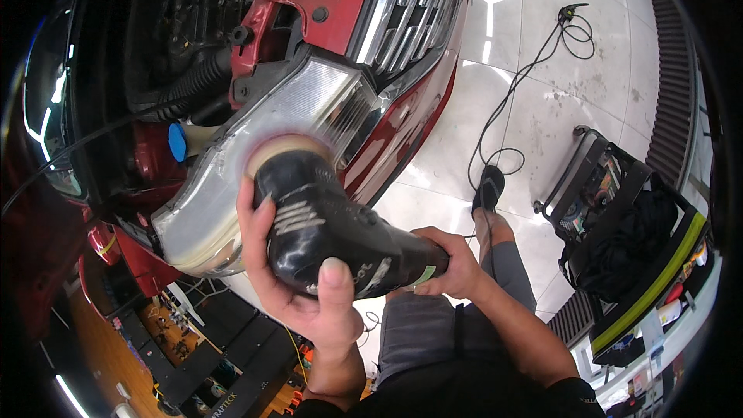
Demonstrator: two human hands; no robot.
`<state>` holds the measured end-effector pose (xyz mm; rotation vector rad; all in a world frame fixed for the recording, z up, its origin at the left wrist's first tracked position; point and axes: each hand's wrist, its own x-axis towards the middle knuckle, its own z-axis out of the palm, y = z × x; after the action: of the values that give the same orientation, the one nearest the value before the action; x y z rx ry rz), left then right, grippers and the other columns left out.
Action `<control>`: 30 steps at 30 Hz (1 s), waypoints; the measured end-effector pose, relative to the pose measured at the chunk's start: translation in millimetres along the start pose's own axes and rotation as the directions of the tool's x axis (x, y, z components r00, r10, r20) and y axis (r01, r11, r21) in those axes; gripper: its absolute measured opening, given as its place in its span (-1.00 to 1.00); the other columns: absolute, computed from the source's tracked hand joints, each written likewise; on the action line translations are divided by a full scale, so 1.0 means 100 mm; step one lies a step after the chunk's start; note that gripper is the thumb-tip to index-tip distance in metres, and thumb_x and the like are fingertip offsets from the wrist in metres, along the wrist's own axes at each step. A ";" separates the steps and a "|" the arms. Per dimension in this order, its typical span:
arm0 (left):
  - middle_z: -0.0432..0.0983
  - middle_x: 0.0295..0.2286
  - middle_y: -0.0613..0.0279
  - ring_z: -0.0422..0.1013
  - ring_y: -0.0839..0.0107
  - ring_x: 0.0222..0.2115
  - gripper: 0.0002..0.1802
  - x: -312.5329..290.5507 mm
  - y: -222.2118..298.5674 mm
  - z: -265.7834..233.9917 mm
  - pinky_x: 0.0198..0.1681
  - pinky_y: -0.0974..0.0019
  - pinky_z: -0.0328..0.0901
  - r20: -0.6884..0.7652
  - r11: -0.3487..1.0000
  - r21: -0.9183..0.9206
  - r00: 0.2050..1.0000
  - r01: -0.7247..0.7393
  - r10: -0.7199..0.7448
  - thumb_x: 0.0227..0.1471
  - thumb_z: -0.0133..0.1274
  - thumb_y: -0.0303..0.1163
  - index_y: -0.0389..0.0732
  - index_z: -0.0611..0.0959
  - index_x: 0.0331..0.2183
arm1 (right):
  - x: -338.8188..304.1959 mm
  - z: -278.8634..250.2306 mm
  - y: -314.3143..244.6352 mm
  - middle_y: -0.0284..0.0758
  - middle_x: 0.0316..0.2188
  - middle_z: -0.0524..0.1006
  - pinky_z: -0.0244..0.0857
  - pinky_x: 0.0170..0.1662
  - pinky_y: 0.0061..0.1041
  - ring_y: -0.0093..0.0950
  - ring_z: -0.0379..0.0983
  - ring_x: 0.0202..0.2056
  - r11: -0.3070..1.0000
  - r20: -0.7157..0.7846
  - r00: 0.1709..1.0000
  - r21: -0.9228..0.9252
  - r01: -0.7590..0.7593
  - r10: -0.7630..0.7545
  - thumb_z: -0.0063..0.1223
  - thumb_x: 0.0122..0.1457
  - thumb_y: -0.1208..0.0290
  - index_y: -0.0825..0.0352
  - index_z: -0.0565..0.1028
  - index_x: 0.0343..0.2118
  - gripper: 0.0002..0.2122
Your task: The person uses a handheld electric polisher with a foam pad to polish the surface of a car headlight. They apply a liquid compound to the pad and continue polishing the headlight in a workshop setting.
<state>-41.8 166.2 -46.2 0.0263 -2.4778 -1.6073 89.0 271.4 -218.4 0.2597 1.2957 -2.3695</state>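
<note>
A black electric polisher (317, 220) is held in both my hands, its round pad (290, 143) resting against the hazy headlight (209, 186) of a red car. My left hand (298, 286) wraps round the polisher's head, thumb on the near side and fingers on the far left side. Around the rear end of its body, my right hand (453, 263) is closed. The pad's edge looks blurred, and the part of the lens beneath it is hidden.
The open engine bay (178, 39) lies at upper left, beside the chrome grille (418, 8). A black cable (503, 108) loops over the tiled floor near my foot. An open black tool bag (635, 240) stands at right. Black cases (240, 364) sit at lower left.
</note>
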 end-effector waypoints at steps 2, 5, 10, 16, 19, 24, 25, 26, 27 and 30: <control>0.11 0.32 -0.20 0.35 -0.04 0.17 -0.14 -0.09 -0.09 -0.10 0.22 0.02 0.34 -0.042 0.999 -0.006 0.998 -0.038 0.038 0.04 0.26 -0.06 -0.34 0.35 0.22 | -0.02 0.00 0.02 -0.19 -0.13 0.62 0.38 0.06 -0.44 -0.42 0.56 -0.11 0.997 0.007 1.000 -0.078 0.011 -0.010 0.63 -0.28 0.14 0.41 0.49 0.08 -0.18; 0.09 0.33 -0.22 0.34 -0.05 0.18 -0.14 -0.19 -0.26 -0.22 0.22 -0.01 0.35 -0.068 0.995 0.027 0.993 -0.095 0.096 0.05 0.24 -0.02 -0.32 0.34 0.22 | -0.01 -0.02 0.07 -0.17 -0.13 0.62 0.39 0.06 -0.42 -0.39 0.58 -0.09 0.984 0.020 0.999 -0.174 0.031 -0.028 0.63 -0.29 0.15 0.41 0.50 0.07 -0.19; 0.05 0.32 -0.35 0.20 -0.12 0.26 -0.14 -0.25 -0.43 -0.18 0.28 -0.05 0.21 -0.027 0.985 0.059 0.987 -0.159 0.161 0.03 0.28 0.06 -0.27 0.38 0.19 | 0.11 -0.13 0.23 -0.28 -0.16 0.61 0.35 0.05 -0.49 -0.52 0.52 -0.11 0.995 0.035 0.999 -0.094 0.025 -0.022 0.63 -0.30 0.08 0.45 0.48 0.08 -0.14; 0.05 0.28 -0.47 0.20 -0.15 0.26 -0.19 -0.22 -0.46 -0.03 0.28 0.00 0.18 0.007 0.982 -0.006 0.982 -0.191 0.191 -0.06 0.31 -0.14 -0.32 0.43 0.16 | 0.14 -0.22 0.33 -0.29 -0.11 0.58 0.34 0.07 -0.49 -0.52 0.49 -0.07 0.998 0.036 0.997 0.005 0.061 -0.061 0.63 -0.27 0.01 0.48 0.45 0.12 -0.09; 0.06 0.28 -0.47 0.21 -0.13 0.25 -0.19 -0.18 -0.43 0.05 0.25 0.04 0.22 0.063 0.979 -0.010 0.977 -0.205 0.205 -0.09 0.32 -0.22 -0.34 0.43 0.16 | 0.13 -0.26 0.37 -0.30 -0.08 0.57 0.33 0.09 -0.50 -0.53 0.48 -0.05 0.998 0.041 0.998 0.044 0.051 -0.053 0.63 -0.26 -0.05 0.50 0.43 0.13 -0.05; 0.06 0.28 -0.47 0.28 -0.08 0.20 -0.18 -0.12 -0.39 0.08 0.21 0.09 0.29 0.107 0.969 0.042 0.965 -0.245 0.239 -0.09 0.34 -0.28 -0.37 0.43 0.16 | 0.16 -0.24 0.29 -0.27 -0.11 0.60 0.35 0.09 -0.45 -0.51 0.52 -0.06 0.993 0.002 0.998 0.106 0.056 -0.056 0.62 -0.29 0.04 0.46 0.48 0.08 -0.13; 0.06 0.27 -0.47 0.29 -0.07 0.19 -0.18 -0.12 -0.38 0.11 0.20 0.09 0.29 0.097 0.971 0.029 0.967 -0.239 0.235 -0.09 0.35 -0.28 -0.38 0.43 0.16 | 0.17 -0.27 0.31 -0.28 -0.11 0.60 0.34 0.09 -0.46 -0.51 0.51 -0.07 0.994 0.010 0.998 0.094 0.058 -0.060 0.62 -0.29 0.05 0.46 0.48 0.08 -0.14; 0.06 0.27 -0.47 0.31 -0.07 0.18 -0.18 -0.11 -0.37 0.13 0.20 0.09 0.30 0.085 0.971 0.018 0.968 -0.236 0.234 -0.10 0.35 -0.28 -0.38 0.43 0.16 | 0.18 -0.29 0.32 -0.28 -0.12 0.60 0.34 0.09 -0.46 -0.51 0.51 -0.07 0.995 0.020 0.998 0.083 0.063 -0.065 0.63 -0.29 0.06 0.46 0.48 0.08 -0.14; 0.07 0.27 -0.47 0.32 -0.07 0.18 -0.18 -0.12 -0.36 0.14 0.19 0.10 0.31 0.080 0.974 0.006 0.971 -0.226 0.225 -0.10 0.36 -0.28 -0.38 0.43 0.16 | 0.18 -0.30 0.31 -0.29 -0.12 0.60 0.34 0.09 -0.46 -0.52 0.51 -0.07 0.995 0.020 0.998 0.080 0.057 -0.059 0.63 -0.29 0.07 0.46 0.48 0.08 -0.14; 0.08 0.26 -0.47 0.34 -0.08 0.16 -0.18 -0.11 -0.35 0.18 0.18 0.10 0.32 0.087 0.975 -0.006 0.971 -0.221 0.220 -0.11 0.37 -0.28 -0.38 0.44 0.15 | 0.16 -0.32 0.29 -0.29 -0.11 0.59 0.34 0.09 -0.47 -0.52 0.50 -0.07 0.995 0.015 0.999 0.092 0.038 -0.040 0.62 -0.28 0.08 0.46 0.47 0.09 -0.14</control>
<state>-37.5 169.5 -87.2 -0.3148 -2.4457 -1.5401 86.3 280.1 -263.2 0.2431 1.1958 -2.4625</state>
